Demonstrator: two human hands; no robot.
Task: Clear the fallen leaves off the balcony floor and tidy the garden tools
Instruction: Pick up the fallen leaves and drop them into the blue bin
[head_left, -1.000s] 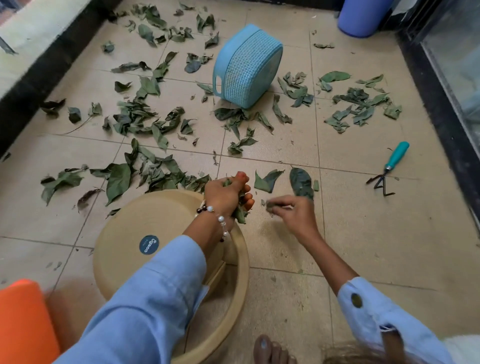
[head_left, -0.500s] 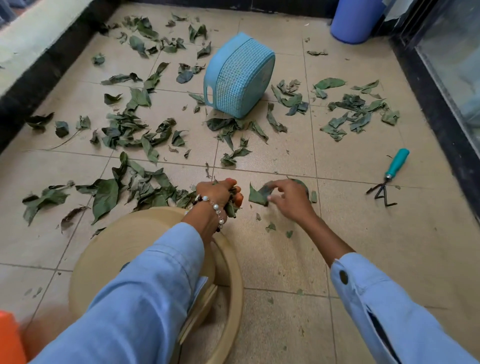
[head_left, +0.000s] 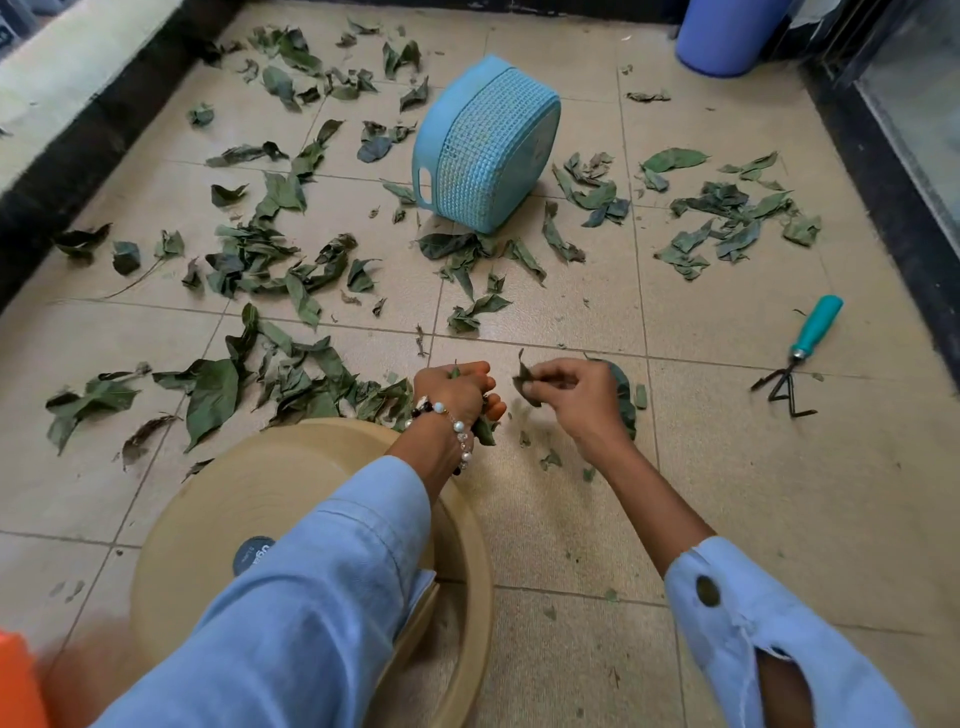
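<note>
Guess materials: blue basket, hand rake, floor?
Blue basket: looks like moulded plastic, matte, with a woven-look grid wall and a cut-out handle slot. Hand rake: dark prongs, probably metal; smooth teal grip, plastic or painted wood, cannot tell which. Floor: beige tiles with visible grout lines, likely ceramic, low sheen with a fine texture.

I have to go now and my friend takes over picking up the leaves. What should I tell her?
Left hand grips a bunch of leaves. Right hand pinches one leaf.
The blue basket lies tipped on its side; the hand rake lies on the floor to the right.
Done: a handful gathered near the tan tub.
Left: most leaves still scattered on the floor; rake not yet put away.
</note>
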